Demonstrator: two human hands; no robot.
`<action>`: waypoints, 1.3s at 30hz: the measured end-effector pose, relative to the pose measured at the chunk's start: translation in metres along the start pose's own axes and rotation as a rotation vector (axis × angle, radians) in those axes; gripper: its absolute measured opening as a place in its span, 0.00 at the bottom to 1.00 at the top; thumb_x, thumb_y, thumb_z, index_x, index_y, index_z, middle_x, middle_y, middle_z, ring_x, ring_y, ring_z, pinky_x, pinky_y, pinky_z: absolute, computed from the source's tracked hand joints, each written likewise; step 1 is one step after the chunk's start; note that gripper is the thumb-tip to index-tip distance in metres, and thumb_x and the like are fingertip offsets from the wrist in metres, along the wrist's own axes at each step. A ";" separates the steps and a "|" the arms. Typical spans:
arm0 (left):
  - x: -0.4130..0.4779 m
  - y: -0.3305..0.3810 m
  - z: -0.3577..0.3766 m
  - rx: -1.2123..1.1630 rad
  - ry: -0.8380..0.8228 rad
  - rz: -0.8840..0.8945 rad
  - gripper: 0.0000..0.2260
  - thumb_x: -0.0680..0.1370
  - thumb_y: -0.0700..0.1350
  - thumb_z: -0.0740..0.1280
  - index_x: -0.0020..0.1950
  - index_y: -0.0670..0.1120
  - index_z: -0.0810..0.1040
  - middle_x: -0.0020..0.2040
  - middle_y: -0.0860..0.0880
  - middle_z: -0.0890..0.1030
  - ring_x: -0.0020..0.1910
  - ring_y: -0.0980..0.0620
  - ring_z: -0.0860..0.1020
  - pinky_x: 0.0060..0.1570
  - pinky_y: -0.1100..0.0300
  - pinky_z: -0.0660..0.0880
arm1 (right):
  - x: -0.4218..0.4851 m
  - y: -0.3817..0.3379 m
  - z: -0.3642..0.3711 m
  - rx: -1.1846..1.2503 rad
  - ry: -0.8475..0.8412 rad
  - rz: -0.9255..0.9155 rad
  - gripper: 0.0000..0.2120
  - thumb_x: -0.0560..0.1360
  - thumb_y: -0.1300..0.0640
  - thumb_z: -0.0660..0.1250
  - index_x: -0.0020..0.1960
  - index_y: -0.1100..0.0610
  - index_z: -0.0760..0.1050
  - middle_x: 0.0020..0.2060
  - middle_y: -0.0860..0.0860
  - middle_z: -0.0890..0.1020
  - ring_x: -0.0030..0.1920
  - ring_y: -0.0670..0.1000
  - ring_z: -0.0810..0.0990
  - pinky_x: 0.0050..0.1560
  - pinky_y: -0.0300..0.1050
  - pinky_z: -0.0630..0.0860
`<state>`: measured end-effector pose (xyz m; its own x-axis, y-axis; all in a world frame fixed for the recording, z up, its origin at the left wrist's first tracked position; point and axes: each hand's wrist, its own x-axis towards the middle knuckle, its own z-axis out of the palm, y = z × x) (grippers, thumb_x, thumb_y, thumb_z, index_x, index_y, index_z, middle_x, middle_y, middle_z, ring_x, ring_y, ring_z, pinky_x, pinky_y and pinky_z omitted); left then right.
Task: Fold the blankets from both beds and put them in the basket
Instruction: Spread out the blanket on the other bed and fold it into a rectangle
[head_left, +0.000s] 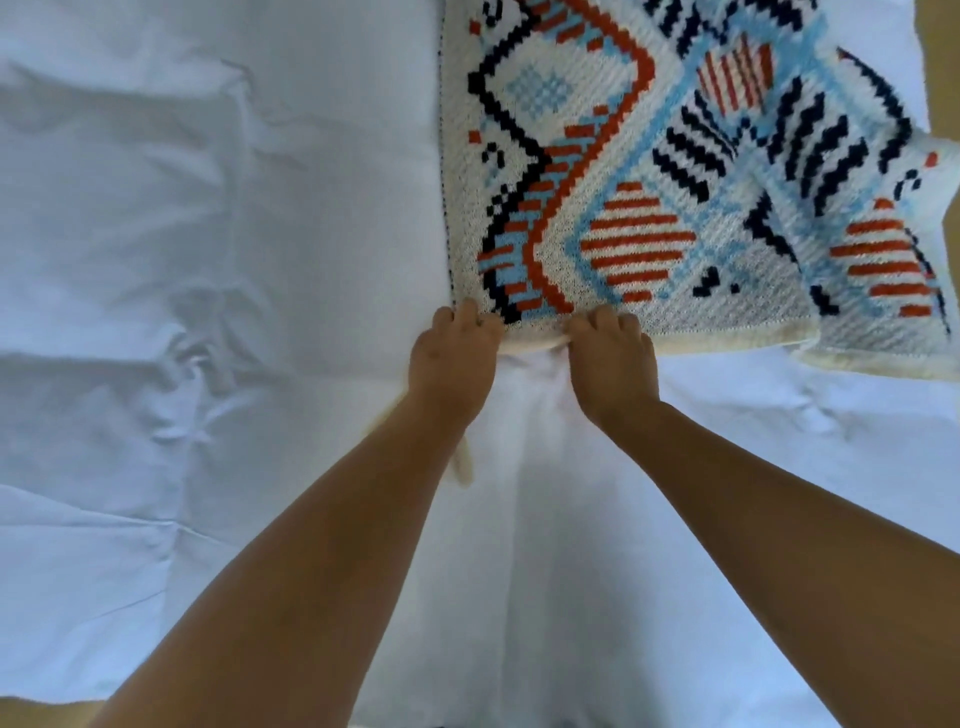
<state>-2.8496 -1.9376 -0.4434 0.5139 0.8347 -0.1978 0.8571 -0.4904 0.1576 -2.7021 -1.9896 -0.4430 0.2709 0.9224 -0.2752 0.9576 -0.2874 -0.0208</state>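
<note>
The white bed sheet (182, 260) lay creased and rumpled across the left side of my view. My left hand (452, 358) was at the near left corner of the knitted blanket (649, 182), its fingers (467, 314) curled down tight over the edge and pinching it. A cream strip of the same fabric hung below that wrist. Just beside it, my right hand (610, 364) held the same near edge, fingers (602, 319) bent over the top and thumb hidden beneath, with a little slack bunched between the two hands. The blanket, patterned in orange, pale blue and black on white, lay flat on the sheet from my hands away to the upper right. At its far right a second layer overlapped, its corner lying askew.
</note>
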 end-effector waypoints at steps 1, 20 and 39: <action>-0.004 -0.003 -0.004 0.024 0.000 0.014 0.13 0.77 0.39 0.60 0.61 0.43 0.70 0.58 0.44 0.72 0.53 0.46 0.72 0.42 0.55 0.74 | 0.001 -0.001 -0.002 0.004 0.013 -0.021 0.16 0.74 0.66 0.61 0.62 0.59 0.69 0.57 0.58 0.74 0.57 0.60 0.71 0.55 0.51 0.70; -0.211 -0.180 -0.041 0.361 -0.319 -0.407 0.08 0.76 0.41 0.61 0.55 0.44 0.73 0.50 0.49 0.75 0.45 0.49 0.75 0.33 0.58 0.66 | -0.136 -0.225 0.006 0.191 -0.330 -0.593 0.09 0.78 0.63 0.56 0.59 0.59 0.65 0.47 0.56 0.81 0.42 0.57 0.81 0.35 0.46 0.70; -0.161 -0.072 -0.023 0.111 -0.157 0.107 0.22 0.68 0.55 0.62 0.59 0.46 0.72 0.57 0.45 0.75 0.55 0.44 0.73 0.55 0.49 0.68 | -0.117 -0.118 0.002 0.333 -0.370 -0.420 0.15 0.77 0.57 0.57 0.62 0.59 0.69 0.56 0.56 0.74 0.55 0.55 0.72 0.49 0.46 0.71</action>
<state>-2.9945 -2.0308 -0.4009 0.5935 0.7315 -0.3356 0.7917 -0.6058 0.0796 -2.8466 -2.0642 -0.4099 -0.2283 0.8410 -0.4905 0.8766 -0.0416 -0.4794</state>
